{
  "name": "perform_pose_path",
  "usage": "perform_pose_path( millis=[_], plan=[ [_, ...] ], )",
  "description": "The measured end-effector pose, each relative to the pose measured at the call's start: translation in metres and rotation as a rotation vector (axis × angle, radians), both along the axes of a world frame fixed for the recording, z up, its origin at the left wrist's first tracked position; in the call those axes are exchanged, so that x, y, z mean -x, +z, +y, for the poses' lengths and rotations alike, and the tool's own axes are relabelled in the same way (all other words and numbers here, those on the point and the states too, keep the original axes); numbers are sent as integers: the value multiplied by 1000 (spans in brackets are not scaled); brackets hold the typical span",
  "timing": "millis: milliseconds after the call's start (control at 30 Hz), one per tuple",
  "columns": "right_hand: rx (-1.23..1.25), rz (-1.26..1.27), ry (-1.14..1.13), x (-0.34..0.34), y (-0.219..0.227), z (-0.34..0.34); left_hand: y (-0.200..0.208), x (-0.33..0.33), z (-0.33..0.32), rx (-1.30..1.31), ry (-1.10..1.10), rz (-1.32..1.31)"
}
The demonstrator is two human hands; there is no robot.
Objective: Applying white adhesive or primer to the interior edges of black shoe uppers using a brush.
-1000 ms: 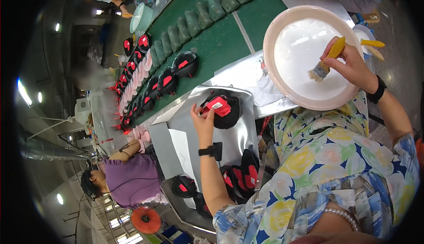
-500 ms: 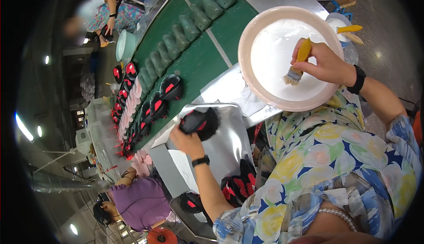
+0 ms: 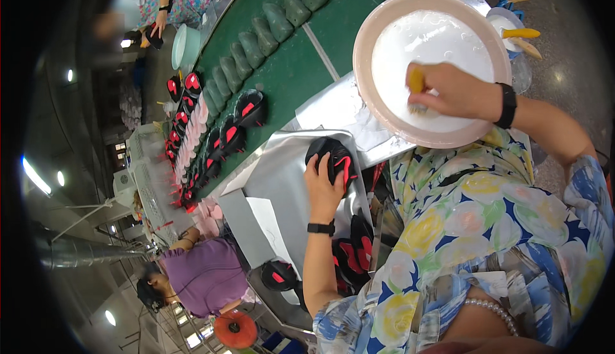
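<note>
**Brush in the basin, shoe upper under the palm**

While the right hand (image 3: 456,91) closes around a yellow-handled brush (image 3: 416,83), its bristles rest in the white liquid of the round pink plastic basin (image 3: 384,17). Just below the basin's lower left rim, the left hand (image 3: 322,187) lies with fingers curled over a black shoe upper with red trim (image 3: 336,156), pressing it on a silvery metal work surface (image 3: 275,181). Left of the basin runs a green conveyor belt (image 3: 288,72) carrying dark green shoe lasts (image 3: 266,21) and more black-and-red uppers (image 3: 240,120). Far below and left of the basin, a person in a purple shirt (image 3: 202,277) bends over the line.
</note>
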State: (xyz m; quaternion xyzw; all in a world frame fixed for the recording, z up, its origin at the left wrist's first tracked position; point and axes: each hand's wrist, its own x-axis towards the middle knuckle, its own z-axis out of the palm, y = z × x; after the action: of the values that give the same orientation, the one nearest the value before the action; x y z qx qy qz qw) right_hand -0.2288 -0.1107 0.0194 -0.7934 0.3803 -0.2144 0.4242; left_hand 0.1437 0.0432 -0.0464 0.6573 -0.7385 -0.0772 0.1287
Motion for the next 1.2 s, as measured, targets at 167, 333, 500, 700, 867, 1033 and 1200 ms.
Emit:
perform_pose_path(
  millis=[167,333,500,700,867,1033,1200],
  plan=[
    [146,253,269,0,6,3,-7,-37,-30,-190,62,-43],
    [271,191,-13,46,10,-27,74,-40,-60,-107,109,643],
    [236,-319,-162,38,33,-46,78,3,-84,26,-30,462],
    [160,-457,-33,24,63,-50,53,86,-114,230,-231,252],
    [212,-283,-224,45,61,-46,57,109,-122,449,-282,63],
    [70,-361,-460,39,45,-30,65,107,-121,656,-292,-136],
    [-138,-471,-517,28,39,-18,58,103,-127,851,-278,-188]
  ],
)
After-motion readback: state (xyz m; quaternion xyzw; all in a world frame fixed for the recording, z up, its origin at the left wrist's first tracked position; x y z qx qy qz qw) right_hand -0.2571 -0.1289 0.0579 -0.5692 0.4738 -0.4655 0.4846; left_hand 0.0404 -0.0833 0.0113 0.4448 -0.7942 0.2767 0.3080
